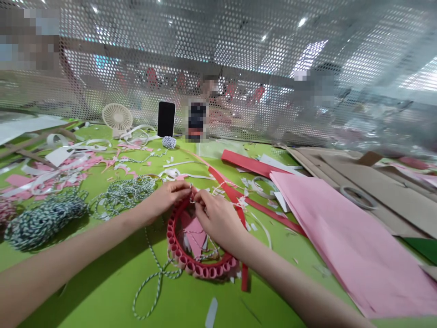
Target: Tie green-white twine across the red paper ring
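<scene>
A red ring edged with small rolled loops point(187, 263) lies on the green table in front of me, pink paper pieces point(194, 230) and cord strands inside it. At its far rim, my left hand point(170, 196) is closed in a pinch on a thin twisted cord point(191, 199). My right hand point(218, 216) pinches the same cord just to the right, its fingers curled and partly hiding the rim. Left of the ring, a green-and-white cord loop point(159, 275) trails over the table.
Bundles of twisted cord point(48, 221) and pink paper scraps point(80, 164) spread on the left. Red strips point(247, 164), pink sheets point(317, 214), a tape roll point(358, 197) and cardboard point(382, 182) lie right. A small fan point(118, 117) and a phone point(166, 119) stand behind, before perforated mesh.
</scene>
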`<act>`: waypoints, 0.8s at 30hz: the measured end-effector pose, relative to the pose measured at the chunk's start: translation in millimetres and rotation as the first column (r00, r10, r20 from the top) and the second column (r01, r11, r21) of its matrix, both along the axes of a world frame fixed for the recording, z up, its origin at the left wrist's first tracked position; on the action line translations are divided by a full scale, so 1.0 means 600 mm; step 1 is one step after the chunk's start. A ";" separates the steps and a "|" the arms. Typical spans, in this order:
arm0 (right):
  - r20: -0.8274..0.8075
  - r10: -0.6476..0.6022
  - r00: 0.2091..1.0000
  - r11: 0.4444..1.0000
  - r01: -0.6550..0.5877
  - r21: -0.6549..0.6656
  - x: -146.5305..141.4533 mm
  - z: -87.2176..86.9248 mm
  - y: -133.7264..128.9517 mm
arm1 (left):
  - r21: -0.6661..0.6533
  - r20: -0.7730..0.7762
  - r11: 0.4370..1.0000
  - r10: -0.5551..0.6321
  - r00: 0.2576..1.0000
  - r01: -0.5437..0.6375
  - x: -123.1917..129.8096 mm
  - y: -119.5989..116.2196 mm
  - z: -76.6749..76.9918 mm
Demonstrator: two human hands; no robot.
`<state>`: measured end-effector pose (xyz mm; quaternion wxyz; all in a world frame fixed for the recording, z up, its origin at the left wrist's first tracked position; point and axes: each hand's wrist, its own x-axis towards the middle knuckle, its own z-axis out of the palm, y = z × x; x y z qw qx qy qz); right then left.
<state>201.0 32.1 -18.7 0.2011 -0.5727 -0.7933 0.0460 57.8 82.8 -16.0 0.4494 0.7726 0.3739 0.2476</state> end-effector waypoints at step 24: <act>-0.130 0.118 0.984 0.990 -0.107 0.087 0.006 -0.004 -0.005 | -0.156 -0.228 0.963 -0.254 0.940 0.222 -0.018 0.012 0.038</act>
